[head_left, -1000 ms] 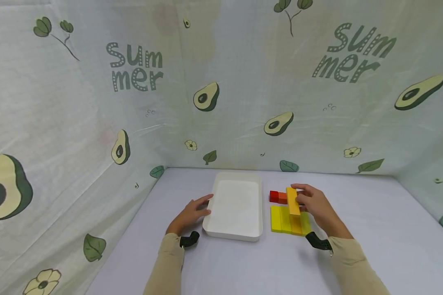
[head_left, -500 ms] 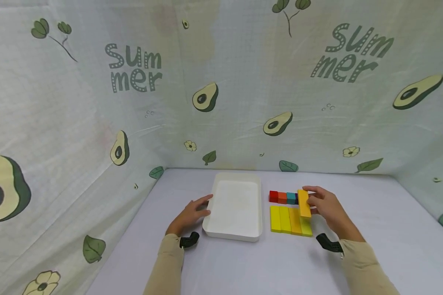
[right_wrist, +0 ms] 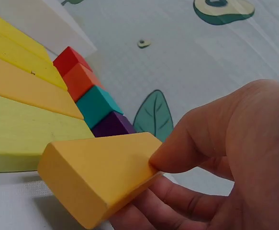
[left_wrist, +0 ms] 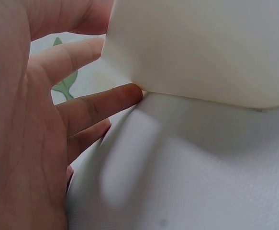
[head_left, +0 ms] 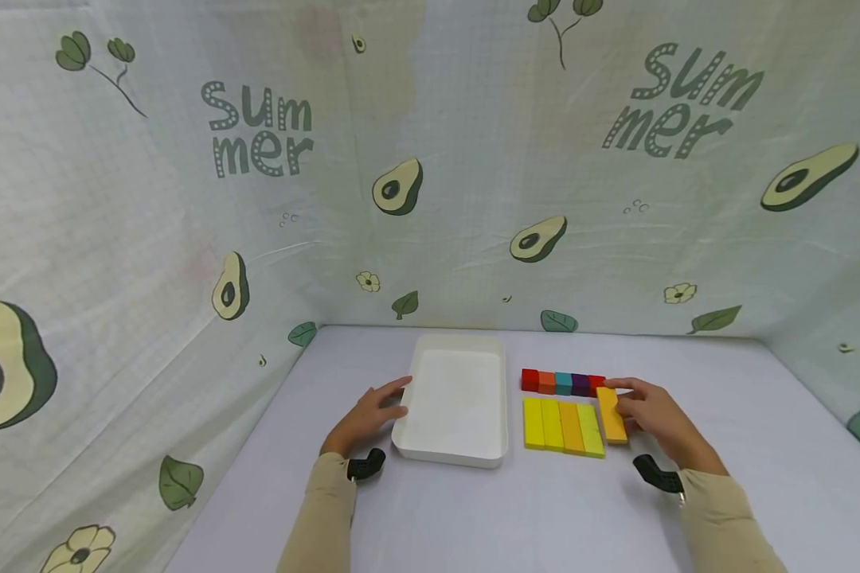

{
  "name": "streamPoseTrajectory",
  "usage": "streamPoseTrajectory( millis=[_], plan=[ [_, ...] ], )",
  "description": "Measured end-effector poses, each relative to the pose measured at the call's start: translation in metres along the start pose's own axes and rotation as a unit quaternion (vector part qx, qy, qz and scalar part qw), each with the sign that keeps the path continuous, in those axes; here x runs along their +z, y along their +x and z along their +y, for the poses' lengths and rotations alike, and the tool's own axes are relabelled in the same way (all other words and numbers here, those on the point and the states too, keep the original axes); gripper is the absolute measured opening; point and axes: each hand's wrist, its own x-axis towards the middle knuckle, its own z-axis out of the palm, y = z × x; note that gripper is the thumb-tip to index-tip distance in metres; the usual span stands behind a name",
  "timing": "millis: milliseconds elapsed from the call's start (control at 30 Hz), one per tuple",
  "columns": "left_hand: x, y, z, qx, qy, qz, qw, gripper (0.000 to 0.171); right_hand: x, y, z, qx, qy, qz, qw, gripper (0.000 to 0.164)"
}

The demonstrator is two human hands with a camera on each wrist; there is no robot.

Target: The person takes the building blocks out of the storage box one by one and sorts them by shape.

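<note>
Between thumb and fingers my right hand (head_left: 652,414) pinches an orange-yellow wooden block (head_left: 612,416), held just right of a row of flat yellow, orange and lime blocks (head_left: 563,427). In the right wrist view the block (right_wrist: 98,167) is tilted, one end towards the camera, close to the lime block (right_wrist: 29,127). Behind lies a line of small cubes: red (head_left: 530,380), orange, teal (head_left: 563,383), purple and another red. My left hand (head_left: 365,419) touches the left side of a white tray (head_left: 450,459) with fingers extended; the left wrist view shows fingertips against its wall (left_wrist: 187,57).
The white table (head_left: 509,517) stretches in front of the tray and blocks. A fabric backdrop (head_left: 459,270) printed with avocados and leaves rises behind the table and along its sides.
My right hand has carried the orange-yellow block rightwards and lower, from above the row of blocks to beside its right end. The purple and far red cubes have come into sight. My left hand stays put.
</note>
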Motion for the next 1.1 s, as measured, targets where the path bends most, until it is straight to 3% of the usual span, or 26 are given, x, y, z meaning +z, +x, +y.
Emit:
streamPoseTrajectory(
  millis=[300, 667, 1100],
  plan=[
    [0.0, 0.001, 0.004, 0.003, 0.003, -0.001, 1.0, 0.057, 0.003, 0.002, 0.002, 0.024, -0.008, -0.008, 1.0, 0.054],
    [0.0, 0.003, 0.005, 0.005, 0.009, -0.002, 0.9999, 0.058, 0.005, 0.001, 0.003, 0.02, -0.035, -0.01, 0.999, 0.051],
    [-0.002, -0.001, -0.003, 0.019, -0.021, 0.007, 0.9996, 0.054, 0.011, 0.001, -0.001, 0.003, -0.086, -0.009, 0.996, 0.045]
  ],
)
